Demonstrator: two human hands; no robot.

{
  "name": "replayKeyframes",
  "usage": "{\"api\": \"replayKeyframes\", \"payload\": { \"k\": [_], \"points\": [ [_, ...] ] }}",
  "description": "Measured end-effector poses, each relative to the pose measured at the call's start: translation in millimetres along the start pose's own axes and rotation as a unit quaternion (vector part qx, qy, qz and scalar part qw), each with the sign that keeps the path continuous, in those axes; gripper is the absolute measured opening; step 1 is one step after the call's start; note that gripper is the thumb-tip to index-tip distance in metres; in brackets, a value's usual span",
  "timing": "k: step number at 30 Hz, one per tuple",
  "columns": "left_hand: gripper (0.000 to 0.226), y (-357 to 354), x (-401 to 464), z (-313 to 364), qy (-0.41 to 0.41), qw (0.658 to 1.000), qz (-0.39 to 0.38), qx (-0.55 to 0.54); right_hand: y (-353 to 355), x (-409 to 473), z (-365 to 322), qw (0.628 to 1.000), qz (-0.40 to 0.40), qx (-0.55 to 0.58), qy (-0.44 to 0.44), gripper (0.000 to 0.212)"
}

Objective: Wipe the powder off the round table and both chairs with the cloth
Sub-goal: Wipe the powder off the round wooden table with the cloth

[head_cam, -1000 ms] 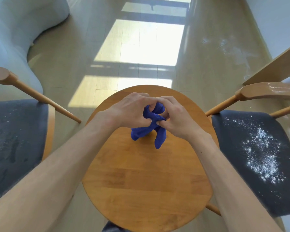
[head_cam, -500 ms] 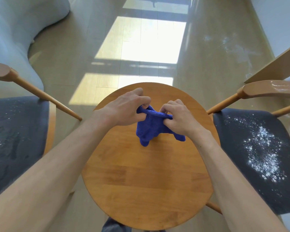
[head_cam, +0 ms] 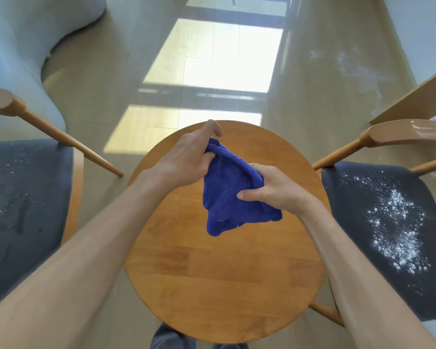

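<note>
- Since the earlier frames the blue cloth (head_cam: 233, 195) has opened out from a tight bunch between the fists into a wider, hanging sheet, and the two hands have drawn apart along its upper edge.
- The left hand (head_cam: 186, 157) pinches the top far corner of the cloth between thumb and curled fingers; its index finger sticks out straight, free of the fabric, toward the far edge of the round table (head_cam: 224, 285).
- The right hand (head_cam: 269, 190) is closed on the cloth's right side, fingers wrapped over the folded hem and the thumb pressed flat against the front of the fabric.
- The cloth hangs between the hands over the far half of the table; its lower corner droops toward the table's middle. Whether that corner touches the wood cannot be told.
- The tabletop's bare wood shows no clear powder from here.
- The right chair (head_cam: 378, 222), just beside the table's right edge, carries a thick white scatter of powder (head_cam: 398, 230) across its dark seat, and a white smear shows on its wooden armrest.
- The left chair (head_cam: 23, 202), by the table's left edge, has thinner specks and smudged streaks on its dark seat.
- Faint white marks lie on the floor (head_cam: 345, 64) beyond the right chair.
</note>
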State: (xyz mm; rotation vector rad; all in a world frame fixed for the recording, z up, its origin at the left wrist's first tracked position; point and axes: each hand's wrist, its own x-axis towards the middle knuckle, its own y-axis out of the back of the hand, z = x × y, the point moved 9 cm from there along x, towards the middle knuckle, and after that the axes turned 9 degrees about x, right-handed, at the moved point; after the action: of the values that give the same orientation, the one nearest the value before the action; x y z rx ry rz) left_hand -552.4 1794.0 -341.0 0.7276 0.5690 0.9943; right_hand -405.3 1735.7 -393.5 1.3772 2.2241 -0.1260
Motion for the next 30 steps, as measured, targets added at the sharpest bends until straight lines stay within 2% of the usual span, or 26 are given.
{"api": "replayKeyframes", "payload": {
  "k": [2,4,7,10,13,16,18,20,22,24,25,27,30],
  "points": [
    [0.034,-5.7,-0.8,-1.9,0.005,1.000,0.005,0.010,5.7,1.3,6.5,0.998,0.040,-0.056,-0.010,0.015],
    [0.032,-10.6,-1.5,-4.4,0.008,1.000,0.016,0.019,18.9,0.6,3.7,0.984,0.131,-0.117,0.028,0.006],
    [0.028,-12.7,-1.7,-2.1,-0.002,0.998,0.053,0.030,25.3,-10.6,-11.4,0.940,0.249,-0.193,0.128,0.013],
    [0.030,-24.6,-5.7,-2.1,-0.024,0.997,0.046,0.063,12.6,-23.2,-11.9,0.897,0.303,-0.262,0.188,0.027],
    [0.029,-69.5,-22.0,-23.7,0.000,0.991,-0.081,0.109,-11.8,-18.6,24.2,0.910,0.260,-0.289,0.147,0.039],
    [0.024,-134.8,-60.6,-54.2,0.055,0.941,-0.295,0.156,-51.5,-11.7,87.0,0.936,0.113,-0.331,0.044,0.039],
    [0.024,-159.8,-82.0,-69.7,0.091,0.916,-0.359,0.153,-68.1,-12.0,117.1,0.939,0.042,-0.342,0.009,0.039],
    [0.021,-165.1,-86.5,-79.8,0.118,0.923,-0.342,0.131,-64.6,-10.8,119.1,0.955,0.069,-0.290,0.007,0.035],
    [0.015,-162.7,-83.4,-86.3,0.133,0.935,-0.303,0.129,-47.3,-10.2,107.4,0.946,0.194,-0.257,0.026,0.025],
    [0.015,-158.2,-78.3,-91.3,0.147,0.946,-0.263,0.123,-35.2,-12.8,104.0,0.910,0.324,-0.258,-0.002,0.042],
    [0.016,-155.3,-76.2,-93.6,0.153,0.950,-0.245,0.118,-37.6,-11.2,108.7,0.901,0.350,-0.254,-0.042,0.060],
    [0.016,-146.6,-72.3,-98.1,0.162,0.958,-0.207,0.112,-55.7,-0.3,128.2,0.903,0.328,-0.238,-0.141,0.088],
    [0.016,-130.3,-69.6,-110.6,0.181,0.966,-0.152,0.104,-77.2,17.4,142.8,0.899,0.312,-0.228,-0.205,0.104]
  ]
}}
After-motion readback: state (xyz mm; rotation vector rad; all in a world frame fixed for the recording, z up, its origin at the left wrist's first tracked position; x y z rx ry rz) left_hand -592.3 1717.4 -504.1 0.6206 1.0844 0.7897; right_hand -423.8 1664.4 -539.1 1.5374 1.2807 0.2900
